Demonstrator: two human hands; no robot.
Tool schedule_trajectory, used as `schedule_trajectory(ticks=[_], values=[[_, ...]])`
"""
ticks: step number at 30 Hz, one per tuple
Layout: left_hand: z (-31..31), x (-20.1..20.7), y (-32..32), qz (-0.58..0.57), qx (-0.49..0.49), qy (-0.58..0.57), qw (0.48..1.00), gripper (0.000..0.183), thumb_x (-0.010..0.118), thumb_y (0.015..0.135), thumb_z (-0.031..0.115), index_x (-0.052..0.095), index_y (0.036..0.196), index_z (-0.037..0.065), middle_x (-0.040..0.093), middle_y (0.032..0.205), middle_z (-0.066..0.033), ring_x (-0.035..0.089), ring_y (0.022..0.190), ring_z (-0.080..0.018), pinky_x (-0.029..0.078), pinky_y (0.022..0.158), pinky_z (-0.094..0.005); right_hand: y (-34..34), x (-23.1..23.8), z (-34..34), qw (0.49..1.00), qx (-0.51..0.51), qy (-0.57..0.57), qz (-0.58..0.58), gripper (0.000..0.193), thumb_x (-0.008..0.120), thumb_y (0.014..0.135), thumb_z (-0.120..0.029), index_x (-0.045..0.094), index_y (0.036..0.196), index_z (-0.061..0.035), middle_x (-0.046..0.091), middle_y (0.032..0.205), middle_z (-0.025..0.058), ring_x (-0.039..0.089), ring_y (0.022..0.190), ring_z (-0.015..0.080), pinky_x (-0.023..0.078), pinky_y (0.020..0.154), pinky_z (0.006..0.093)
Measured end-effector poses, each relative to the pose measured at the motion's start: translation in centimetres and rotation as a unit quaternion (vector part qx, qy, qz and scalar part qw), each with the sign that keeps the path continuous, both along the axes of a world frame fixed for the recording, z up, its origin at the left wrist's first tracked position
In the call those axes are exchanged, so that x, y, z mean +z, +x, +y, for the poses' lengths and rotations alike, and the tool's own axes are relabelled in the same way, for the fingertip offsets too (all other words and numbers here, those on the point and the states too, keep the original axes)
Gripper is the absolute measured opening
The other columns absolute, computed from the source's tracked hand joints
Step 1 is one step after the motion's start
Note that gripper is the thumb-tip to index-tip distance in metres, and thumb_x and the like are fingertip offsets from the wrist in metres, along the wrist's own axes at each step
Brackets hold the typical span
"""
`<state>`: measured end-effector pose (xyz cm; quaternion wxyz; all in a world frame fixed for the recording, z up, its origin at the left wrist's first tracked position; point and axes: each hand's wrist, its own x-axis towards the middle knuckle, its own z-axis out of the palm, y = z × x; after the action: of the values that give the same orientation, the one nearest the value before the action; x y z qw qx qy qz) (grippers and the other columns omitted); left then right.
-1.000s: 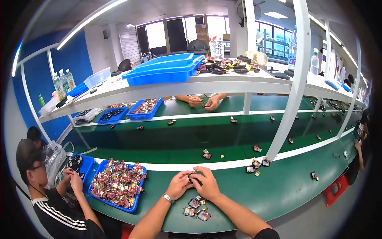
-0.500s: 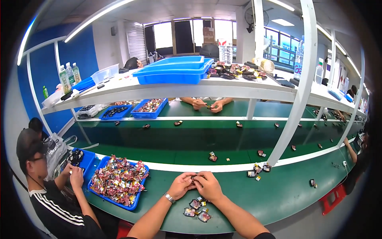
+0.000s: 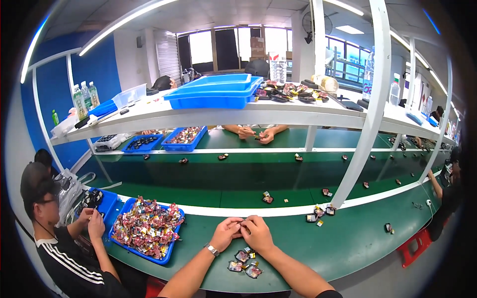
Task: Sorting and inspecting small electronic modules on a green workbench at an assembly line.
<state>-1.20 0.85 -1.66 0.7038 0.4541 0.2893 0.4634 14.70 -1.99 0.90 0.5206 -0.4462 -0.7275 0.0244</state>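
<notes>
My left hand point(image 3: 227, 234) and my right hand point(image 3: 257, 235) meet above the green bench, fingertips pinched together on a small dark part point(image 3: 242, 223). The fingers hide most of it, so its exact kind cannot be told. Just below my hands lies a small cluster of electronic assemblies point(image 3: 252, 270), with black rims, reddish middles and silver-and-yellow pieces. To the left of my left hand stands a blue tray point(image 3: 166, 259) heaped with similar reddish, silver and yellow pieces.
A co-worker point(image 3: 67, 248) sits at the left, hands by another blue tray point(image 3: 110, 204). More assemblies point(image 3: 318, 214) lie near a slanted white post point(image 3: 358, 124). Beyond runs a green conveyor belt point(image 3: 238, 171) with scattered assemblies. A white shelf point(image 3: 223, 118) crosses above it.
My hands stay together, with the fingers shifting slightly around the dark part, which now shows less. The whole view has moved a little. The cluster below lies as before.
</notes>
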Motion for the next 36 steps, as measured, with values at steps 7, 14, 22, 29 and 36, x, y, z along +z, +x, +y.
schedule_trajectory(ticks=[7, 14, 22, 29, 36], values=[[-0.37, 0.09, 0.52, 0.08, 0.071, 0.066, 0.992, 0.02, 0.053, 0.096, 0.008, 0.058, 0.113, -0.001, 0.067, 0.105, -0.0082, 0.064, 0.094, -0.0131, 0.054, 0.077, -0.0261, 0.02, 0.26, 0.1, 0.974, 0.054, -0.147, 0.162, 0.013, 0.071, 0.078, -0.005, 0.065, 0.089, -0.0016, 0.06, 0.095, 0.0111, 0.064, 0.077, 0.0214, 0.054, 0.066, 0.0308], [-0.54, -0.57, 0.73, 0.132, 0.084, 0.093, 0.983, 0.016, 0.053, 0.096, 0.006, 0.059, 0.109, -0.001, 0.067, 0.098, -0.0053, 0.062, 0.086, -0.0087, 0.05, 0.071, -0.0222, 0.45, -0.63, 0.36, 0.973, 0.074, -0.164, 0.144, 0.019, 0.073, 0.081, -0.006, 0.067, 0.098, 0.0007, 0.066, 0.089, 0.0108, 0.066, 0.074, 0.0154, 0.054, 0.066, 0.0259], [-0.36, -0.31, 0.65, 0.126, 0.083, 0.101, 0.983, 0.017, 0.053, 0.096, 0.007, 0.059, 0.11, 0.0, 0.067, 0.102, -0.0063, 0.063, 0.089, -0.0104, 0.051, 0.074, -0.0239, 0.27, -0.28, 0.47, 0.976, 0.074, -0.148, 0.144, 0.017, 0.072, 0.08, -0.004, 0.067, 0.096, -0.0003, 0.065, 0.092, 0.0098, 0.066, 0.073, 0.0159, 0.054, 0.065, 0.0264], [-0.28, -0.38, 0.26, 0.084, 0.066, 0.072, 0.992, 0.02, 0.053, 0.097, 0.009, 0.057, 0.115, 0.002, 0.066, 0.107, -0.0078, 0.064, 0.094, -0.0136, 0.055, 0.077, -0.0264, 0.5, -0.29, 0.38, 0.996, 0.052, -0.049, 0.045, 0.011, 0.071, 0.079, -0.007, 0.07, 0.09, -0.007, 0.064, 0.096, 0.0085, 0.067, 0.077, 0.0251, 0.055, 0.066, 0.0327], [-0.16, -0.4, 0.03, 0.076, 0.053, 0.064, 0.994, 0.021, 0.052, 0.097, 0.008, 0.057, 0.116, 0.002, 0.066, 0.107, -0.0077, 0.064, 0.094, -0.013, 0.055, 0.077, -0.0258, 0.24, 0.08, 0.27, 0.998, 0.04, -0.03, 0.03, 0.01, 0.073, 0.078, -0.005, 0.07, 0.088, -0.0047, 0.065, 0.093, 0.0089, 0.067, 0.078, 0.022, 0.055, 0.066, 0.0307]])
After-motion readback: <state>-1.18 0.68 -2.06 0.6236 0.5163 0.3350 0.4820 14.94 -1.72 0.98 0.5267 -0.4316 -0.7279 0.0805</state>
